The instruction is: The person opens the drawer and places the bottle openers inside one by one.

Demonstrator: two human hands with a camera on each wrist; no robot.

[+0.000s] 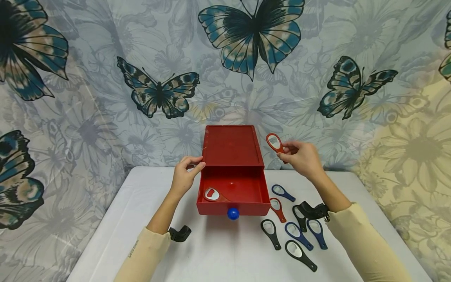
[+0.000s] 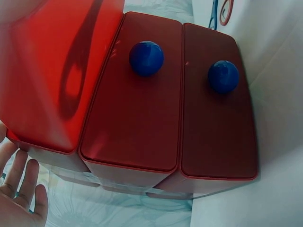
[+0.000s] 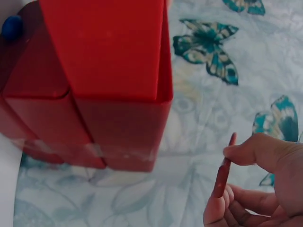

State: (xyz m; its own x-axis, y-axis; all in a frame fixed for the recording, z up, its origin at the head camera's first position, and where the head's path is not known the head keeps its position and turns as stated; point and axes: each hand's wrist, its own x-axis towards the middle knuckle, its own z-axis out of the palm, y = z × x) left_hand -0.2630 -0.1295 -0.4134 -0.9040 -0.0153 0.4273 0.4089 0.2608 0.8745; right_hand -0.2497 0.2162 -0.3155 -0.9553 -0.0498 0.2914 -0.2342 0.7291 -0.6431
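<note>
My right hand [image 1: 303, 157] pinches a red bottle opener [image 1: 280, 149] between thumb and fingers, raised right of a red drawer cabinet [image 1: 232, 145]. In the right wrist view that opener [image 3: 221, 181] appears edge-on. My left hand [image 1: 186, 174] is at the cabinet's left side, fingertips right by its upper edge; its fingers [image 2: 29, 182] are relaxed in the left wrist view. The top drawer [image 1: 213, 208] is pulled out, with another red bottle opener [image 1: 215, 199] lying inside at the front left. Its dark outline shows through the drawer bottom in the left wrist view.
Several blue, black and red bottle openers [image 1: 270, 234] lie on the white table [image 1: 137, 196], right of the cabinet. Two lower drawers with blue knobs [image 2: 147, 58] are closed. Behind the table hangs a butterfly-patterned cloth [image 1: 225, 98].
</note>
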